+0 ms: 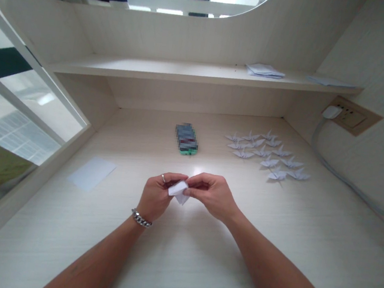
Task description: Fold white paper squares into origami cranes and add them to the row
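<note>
Above the middle of the desk, both hands meet around a small piece of folded white paper (178,189). My left hand (155,196), with a ring and a chain bracelet at its wrist, pinches the paper's left side. From the right, my right hand (212,196) grips its other edge between thumb and fingers. A flap of the paper points down below the fingertips. Parts of the folds are hidden by the fingers. To the right lie several white paper cranes (263,153) in loose rows. At the left rests a flat sheet of white paper (92,173).
A blurred dark object with a green end (187,139) lies behind the hands. Folded papers (265,70) sit on the shelf (173,73) at the back. A grey cable (349,179) runs from the wall socket (356,118) along the desk's right side.
</note>
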`<state>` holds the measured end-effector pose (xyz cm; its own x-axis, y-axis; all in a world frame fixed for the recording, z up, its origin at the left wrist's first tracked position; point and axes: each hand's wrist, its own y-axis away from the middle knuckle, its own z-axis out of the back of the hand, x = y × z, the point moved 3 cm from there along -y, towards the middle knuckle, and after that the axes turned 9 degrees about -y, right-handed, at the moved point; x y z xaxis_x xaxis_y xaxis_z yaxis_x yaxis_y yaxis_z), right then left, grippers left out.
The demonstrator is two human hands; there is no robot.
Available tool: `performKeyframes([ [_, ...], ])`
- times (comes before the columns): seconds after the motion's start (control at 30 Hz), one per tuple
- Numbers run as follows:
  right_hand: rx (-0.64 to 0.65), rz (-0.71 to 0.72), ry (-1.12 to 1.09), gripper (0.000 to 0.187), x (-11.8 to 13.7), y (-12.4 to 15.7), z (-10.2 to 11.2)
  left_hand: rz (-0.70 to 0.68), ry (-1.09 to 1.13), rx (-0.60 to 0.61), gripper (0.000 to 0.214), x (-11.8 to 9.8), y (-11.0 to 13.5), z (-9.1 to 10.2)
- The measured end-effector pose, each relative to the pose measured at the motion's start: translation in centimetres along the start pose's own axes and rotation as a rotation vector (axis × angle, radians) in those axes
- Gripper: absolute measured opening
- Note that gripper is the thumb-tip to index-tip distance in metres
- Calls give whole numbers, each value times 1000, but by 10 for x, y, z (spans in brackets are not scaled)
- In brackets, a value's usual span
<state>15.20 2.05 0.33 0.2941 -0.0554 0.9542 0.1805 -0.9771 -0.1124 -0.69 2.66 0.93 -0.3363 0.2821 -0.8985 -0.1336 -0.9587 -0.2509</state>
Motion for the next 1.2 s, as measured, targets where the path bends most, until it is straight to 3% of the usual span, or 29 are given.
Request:
performKeyframes([
  [0.27,29,-57,8,27,1,-2,3,-46,-77,47,18,-1,0,1],
  [0.83,69,-136,-16,29,-1,-5,6,-13,-161,216,24,-3,-3,3],
  [1.2,80,-95,58,25,1,-3,6,-70,-147,264,29,1,-3,1],
])
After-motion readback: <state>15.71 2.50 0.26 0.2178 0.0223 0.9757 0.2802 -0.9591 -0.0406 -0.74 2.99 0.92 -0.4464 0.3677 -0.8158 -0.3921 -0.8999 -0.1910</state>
